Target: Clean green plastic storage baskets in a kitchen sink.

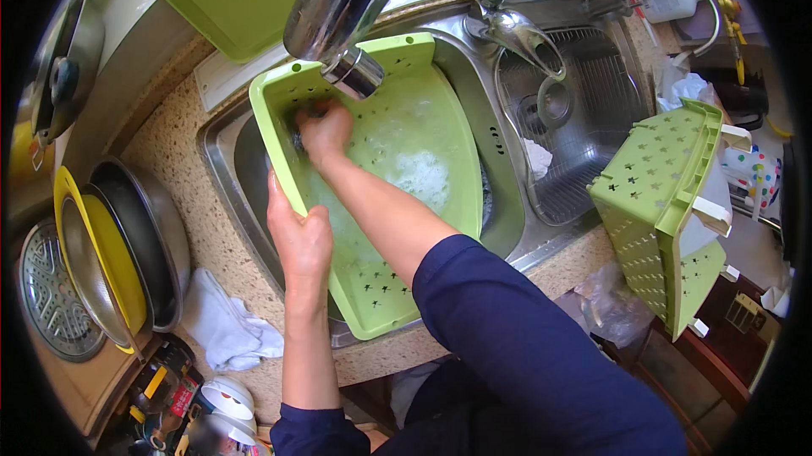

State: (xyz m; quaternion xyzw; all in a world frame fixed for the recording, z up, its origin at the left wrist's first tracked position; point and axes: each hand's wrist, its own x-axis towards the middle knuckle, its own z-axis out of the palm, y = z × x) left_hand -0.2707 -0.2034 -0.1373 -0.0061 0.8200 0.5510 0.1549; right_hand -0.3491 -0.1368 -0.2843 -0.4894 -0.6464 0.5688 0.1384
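Note:
A light-green plastic basket [444, 132] with star-shaped holes lies tilted in the left bowl of a steel sink [507, 183]. White suds [422, 180] wet its inner face. My left hand [299, 237] grips the near left rim, thumb inside and fingers over the outer edge. Inside the upper left corner, my right hand [327, 129] presses against the side wall. Its fingers are curled around a dark grey scourer [297, 140], mostly hidden by the hand. A chrome faucet spout [355, 72] hangs just above the basket.
The faucet lever [517, 37] stands behind the right bowl, which holds a wire rack [593, 107]. A second green basket part [647, 202] rests at the counter's right edge. Pans and a yellow-rimmed strainer [95, 259] stand at left, near a white cloth [228, 323].

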